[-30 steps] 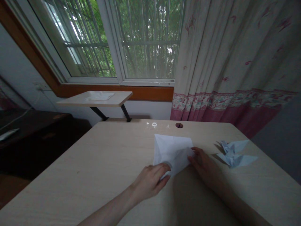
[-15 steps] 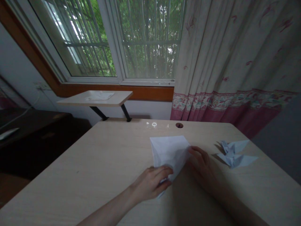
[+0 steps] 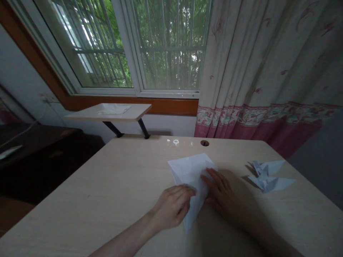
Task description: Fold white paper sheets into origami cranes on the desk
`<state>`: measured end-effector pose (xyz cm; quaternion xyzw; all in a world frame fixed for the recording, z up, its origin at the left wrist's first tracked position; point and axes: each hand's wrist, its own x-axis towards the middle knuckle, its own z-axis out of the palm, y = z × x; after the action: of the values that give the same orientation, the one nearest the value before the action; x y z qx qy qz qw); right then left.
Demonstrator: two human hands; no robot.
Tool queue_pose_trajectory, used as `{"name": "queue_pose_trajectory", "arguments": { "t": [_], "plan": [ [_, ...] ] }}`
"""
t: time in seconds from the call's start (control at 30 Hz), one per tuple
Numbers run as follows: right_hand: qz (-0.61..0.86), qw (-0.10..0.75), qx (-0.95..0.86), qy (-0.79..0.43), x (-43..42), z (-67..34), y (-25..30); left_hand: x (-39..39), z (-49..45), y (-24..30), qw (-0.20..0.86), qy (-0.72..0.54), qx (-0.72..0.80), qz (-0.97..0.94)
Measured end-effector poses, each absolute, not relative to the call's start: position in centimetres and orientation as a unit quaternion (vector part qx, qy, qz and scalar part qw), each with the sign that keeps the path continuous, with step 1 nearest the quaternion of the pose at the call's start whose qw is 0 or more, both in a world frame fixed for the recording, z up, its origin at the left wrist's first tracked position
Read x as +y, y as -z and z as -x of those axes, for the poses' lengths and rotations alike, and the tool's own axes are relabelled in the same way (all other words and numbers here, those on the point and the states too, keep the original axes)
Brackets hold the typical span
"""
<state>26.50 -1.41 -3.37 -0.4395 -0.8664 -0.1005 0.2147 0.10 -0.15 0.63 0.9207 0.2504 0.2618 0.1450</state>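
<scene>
Curled fingers (image 3: 186, 192) of the left hand (image 3: 173, 207) cover the left edge of the white paper (image 3: 189, 171); their tips are tucked from sight, so I cannot tell whether they pinch it or only press. The right hand (image 3: 223, 198) lies on the paper's right side, its fingers extended and slightly parted, the lower ones lost in shadow. Smooth, thin and faintly creased, the paper narrows to a point toward the person, beyond the left hand; its layers are hard to make out. It lies on the pale wood-grain bench (image 3: 120, 185), under and between both hands. Right of them sit sharp-winged folded paper figures (image 3: 270, 182), overlapping in view. Both forearms are cut off below.
</scene>
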Motion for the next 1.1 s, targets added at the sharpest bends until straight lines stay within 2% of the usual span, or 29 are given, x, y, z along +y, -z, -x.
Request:
{"name": "queue_pose_trajectory", "arguments": {
  "t": [0.17, 0.57, 0.83, 1.1],
  "plan": [
    [0.441, 0.199, -0.870, 0.092, -1.3, -26.5, 3.3, 0.4, -0.2, 0.0, 0.108, -0.229, 0.334, -0.908],
    [0.452, 0.184, -0.870, 0.069, -1.1, -26.5, 3.3, -0.3, -0.8, -1.2, 0.097, -0.197, 0.341, -0.914],
    [0.443, 0.201, -0.871, 0.065, -1.2, -26.3, 2.9, -0.1, -0.6, -0.9, 0.086, -0.186, 0.317, -0.926],
    [0.443, 0.201, -0.872, 0.056, -1.3, -26.3, 2.8, -0.2, -0.6, -1.0, 0.126, -0.186, 0.264, -0.938]
  ]
}}
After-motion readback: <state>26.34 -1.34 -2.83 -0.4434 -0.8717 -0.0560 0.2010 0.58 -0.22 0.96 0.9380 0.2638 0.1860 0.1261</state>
